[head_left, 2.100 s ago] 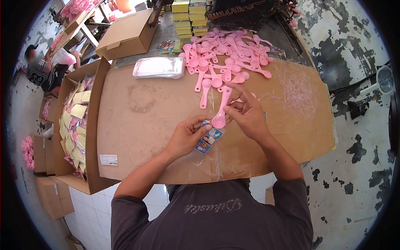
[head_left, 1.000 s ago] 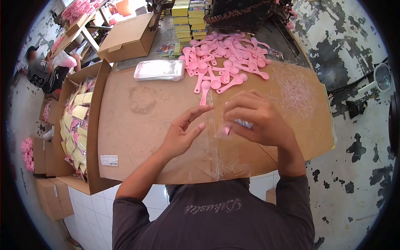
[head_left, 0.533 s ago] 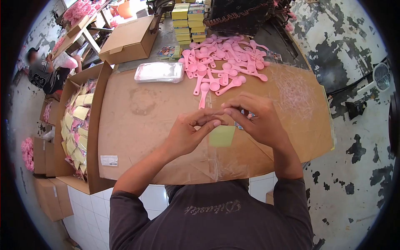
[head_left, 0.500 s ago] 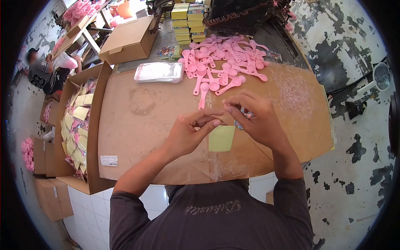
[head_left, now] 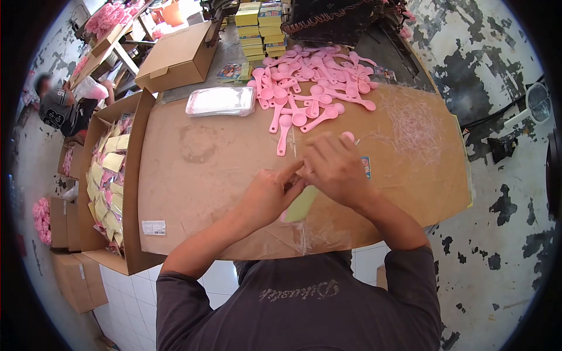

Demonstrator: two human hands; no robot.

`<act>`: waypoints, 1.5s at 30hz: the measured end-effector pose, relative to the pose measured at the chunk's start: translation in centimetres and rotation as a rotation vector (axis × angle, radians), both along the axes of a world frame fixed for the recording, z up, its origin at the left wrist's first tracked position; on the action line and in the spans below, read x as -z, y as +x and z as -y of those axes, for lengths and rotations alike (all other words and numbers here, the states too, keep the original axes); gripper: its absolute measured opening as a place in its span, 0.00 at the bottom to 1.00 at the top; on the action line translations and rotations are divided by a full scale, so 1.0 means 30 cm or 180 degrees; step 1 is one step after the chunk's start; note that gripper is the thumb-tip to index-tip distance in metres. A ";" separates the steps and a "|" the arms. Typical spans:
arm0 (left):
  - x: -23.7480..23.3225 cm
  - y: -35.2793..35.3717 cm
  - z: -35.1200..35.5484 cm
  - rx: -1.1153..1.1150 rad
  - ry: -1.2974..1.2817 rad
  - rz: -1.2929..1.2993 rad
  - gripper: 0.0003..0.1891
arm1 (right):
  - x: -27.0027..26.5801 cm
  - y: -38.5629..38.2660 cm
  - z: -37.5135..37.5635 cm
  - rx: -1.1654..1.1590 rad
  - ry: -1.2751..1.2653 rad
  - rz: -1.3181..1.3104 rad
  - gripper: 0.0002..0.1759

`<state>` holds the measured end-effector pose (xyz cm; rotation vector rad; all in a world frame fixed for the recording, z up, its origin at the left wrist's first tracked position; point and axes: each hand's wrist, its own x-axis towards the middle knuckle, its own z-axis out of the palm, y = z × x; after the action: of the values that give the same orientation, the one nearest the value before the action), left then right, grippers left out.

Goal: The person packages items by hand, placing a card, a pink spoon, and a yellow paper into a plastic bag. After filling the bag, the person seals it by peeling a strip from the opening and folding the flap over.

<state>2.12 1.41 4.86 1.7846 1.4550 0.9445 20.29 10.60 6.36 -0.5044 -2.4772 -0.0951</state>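
My left hand (head_left: 270, 193) is closed, its thumb and forefinger pinched together at the middle of the table. A pale green card (head_left: 301, 205) slants down beside its thumb, with a bit of pink at its lower end. Over the card's top bends my right hand (head_left: 333, 169), blurred, its curled fingertips meeting the left ones; what they pinch is hidden. Just past the right knuckles shows a pink round spoon bowl (head_left: 348, 136). A small blue printed card (head_left: 366, 167) lies by the right hand. Many pink measuring spoons (head_left: 316, 76) are heaped beyond both hands.
A stack of clear plastic bags (head_left: 220, 102) lies left of the spoons. Along the left edge stands an open carton (head_left: 133, 193) of packed packets. Card stacks (head_left: 250, 29) and a closed box (head_left: 175, 55) are at the back. A person (head_left: 58, 105) sits far left.
The pale green card has gone from upright to slanted. My right hand has moved left and down onto the left fingertips, uncovering the blue card and a pink spoon bowl.
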 end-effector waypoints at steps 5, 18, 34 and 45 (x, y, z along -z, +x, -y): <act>0.018 -0.050 0.000 -0.0127 -0.0642 0.0729 0.19 | -0.048 0.132 -0.087 0.0285 -0.1846 -0.0767 0.05; 0.112 -0.104 -0.031 -0.0235 -0.1043 0.2280 0.19 | 0.061 0.771 -0.340 0.2942 -0.0155 -0.0182 0.24; 0.135 -0.060 -0.008 -0.0389 -0.0608 0.2299 0.19 | 0.115 0.060 -0.018 -0.0569 -0.4203 -0.0562 0.23; 0.172 -0.094 -0.029 -0.0339 -0.0910 0.2304 0.14 | 0.196 0.083 -0.062 -0.0250 -0.4570 -0.1027 0.10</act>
<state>-0.70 2.28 -0.29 1.0039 1.1368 1.2011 22.77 12.46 0.48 -0.8490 -1.8570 1.7088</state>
